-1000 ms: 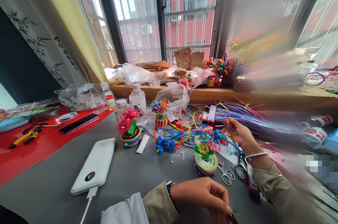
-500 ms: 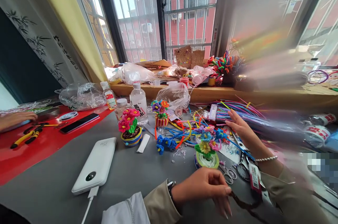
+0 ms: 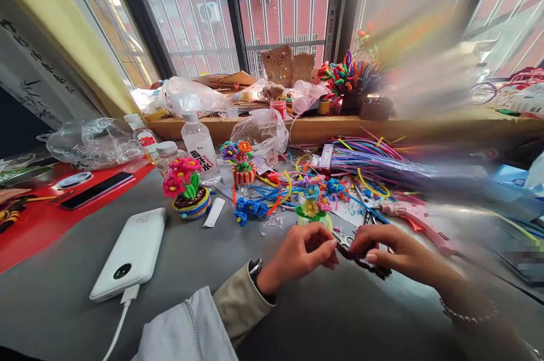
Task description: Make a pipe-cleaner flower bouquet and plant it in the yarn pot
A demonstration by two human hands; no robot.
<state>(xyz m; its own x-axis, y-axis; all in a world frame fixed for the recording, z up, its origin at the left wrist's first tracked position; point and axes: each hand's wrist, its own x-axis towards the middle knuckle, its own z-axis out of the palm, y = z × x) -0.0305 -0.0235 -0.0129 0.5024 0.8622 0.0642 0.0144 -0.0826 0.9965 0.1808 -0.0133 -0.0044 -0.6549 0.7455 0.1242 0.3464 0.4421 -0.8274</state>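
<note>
My left hand [image 3: 300, 256] pinches one end of a dark brown fuzzy pipe cleaner [image 3: 376, 269] between thumb and fingers. My right hand [image 3: 397, 250] has its thumb and fingers closed on the same pipe cleaner, just to the right. The brown strand looks bent or doubled below the right fingers; its exact shape is partly hidden. Right behind my hands stands a small pot of pipe-cleaner flowers [image 3: 312, 208] in yellow, pink and blue. Scissors [image 3: 342, 238] lie partly covered beside my right fingers.
A white power bank [image 3: 131, 253] with a cable lies at left. Behind are a pink flower pot [image 3: 191, 208], a striped pot [image 3: 243, 174], blue flowers [image 3: 250, 209], a water bottle [image 3: 199, 148] and bundled pipe cleaners [image 3: 365, 162]. A pink glue gun [image 3: 419, 216] lies right.
My right hand has come back from the pipe-cleaner bundle and now grips the brown pipe cleaner beside my left hand. The left hand has kept its pinch. The view has shifted right and down.
</note>
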